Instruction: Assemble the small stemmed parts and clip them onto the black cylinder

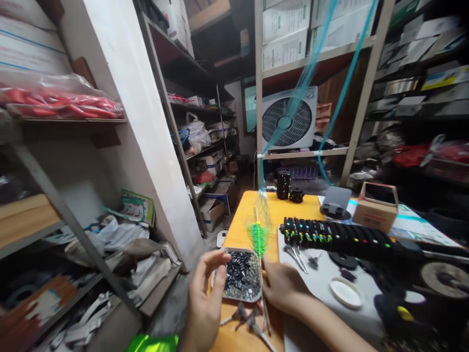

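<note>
A square tray (224, 295) of small black tube-like pieces and tiny bits stands near the front of the yellow table (240, 230). My left hand (209, 288) is at its left edge, thumb and fingers curved apart over the rim, with nothing visible between them. At the tray's right side, my right hand (280, 283) is closed around something thin, its fingers partly hidden. Just above that hand rises a green and blue bristly piece (258, 238), with teal strands (304, 80) running up from it. Dark-tipped brushes (256, 327) lie below the tray.
A long rod of black discs (330, 234) with coloured beads reaches in from the right over a grey mat (311, 303). A white lid (345, 292), a cardboard box (375, 210) and black spools (283, 185) are on the table. Shelves and a fan (287, 120) stand behind.
</note>
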Demonstrator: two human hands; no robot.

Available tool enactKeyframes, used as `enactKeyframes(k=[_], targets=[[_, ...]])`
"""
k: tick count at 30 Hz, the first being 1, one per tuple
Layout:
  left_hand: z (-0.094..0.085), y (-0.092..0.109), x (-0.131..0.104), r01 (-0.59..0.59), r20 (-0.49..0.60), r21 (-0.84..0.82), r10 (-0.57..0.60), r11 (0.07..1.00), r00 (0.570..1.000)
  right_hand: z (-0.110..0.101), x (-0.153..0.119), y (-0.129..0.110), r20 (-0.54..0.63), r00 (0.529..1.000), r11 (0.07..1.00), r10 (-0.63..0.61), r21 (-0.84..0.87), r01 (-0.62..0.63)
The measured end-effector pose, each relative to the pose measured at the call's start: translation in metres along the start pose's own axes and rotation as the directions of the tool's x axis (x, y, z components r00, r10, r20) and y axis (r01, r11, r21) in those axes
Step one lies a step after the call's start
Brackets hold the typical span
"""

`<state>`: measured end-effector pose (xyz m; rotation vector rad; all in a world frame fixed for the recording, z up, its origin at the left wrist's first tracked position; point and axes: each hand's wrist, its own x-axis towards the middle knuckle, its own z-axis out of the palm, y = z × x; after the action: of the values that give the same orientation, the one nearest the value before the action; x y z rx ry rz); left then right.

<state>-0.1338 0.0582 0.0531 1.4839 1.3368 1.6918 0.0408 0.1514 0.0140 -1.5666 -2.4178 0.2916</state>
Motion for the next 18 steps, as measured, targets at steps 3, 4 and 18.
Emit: enactKeyframes(k=[3,4,18], targets=[[0.000,-0.016,-0.006,0.020,0.011,0.068,-0.020,0.998,1.000,0.003,0.000,-0.005,0.049,0.998,0.998,0.045,-0.034,-0.044],[0.001,-0.021,-0.007,0.022,0.018,0.085,-0.024,0.996,1.000,0.003,0.000,-0.007,0.056,0.997,0.998,0.056,-0.039,-0.054],[-0.013,-0.080,0.005,-0.041,0.003,0.382,0.043,0.923,0.999,-0.001,0.009,0.004,-0.025,0.986,0.968,0.166,0.197,-0.158]])
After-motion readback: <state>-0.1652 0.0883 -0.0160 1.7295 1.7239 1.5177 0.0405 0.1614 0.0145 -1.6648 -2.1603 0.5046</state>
